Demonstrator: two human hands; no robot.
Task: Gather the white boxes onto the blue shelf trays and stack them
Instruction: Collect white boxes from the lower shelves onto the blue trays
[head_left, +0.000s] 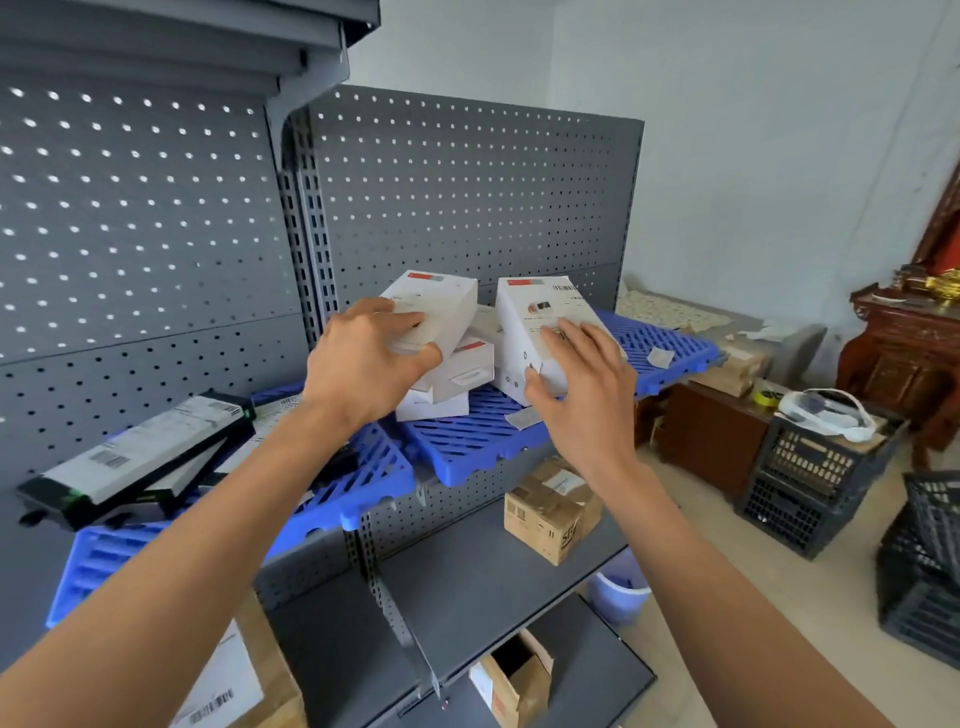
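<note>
Several white boxes lie in a loose heap on the right blue shelf tray (670, 353). My left hand (363, 364) grips the top left white box (441, 304), which sits tilted on two lower white boxes (465, 371). My right hand (576, 384) grips the near end of a second white box (540, 317) with a printed label, tilted up beside the heap. A second blue tray (363, 467) lies to the left, carrying flat black-and-white boxes (140, 452).
A grey pegboard (467, 197) backs the shelves. Below are grey shelves with cardboard boxes (550, 509). Paper scraps (660, 357) lie on the right tray. Black crates (810, 478) and dark wooden furniture (904, 353) stand on the floor at the right.
</note>
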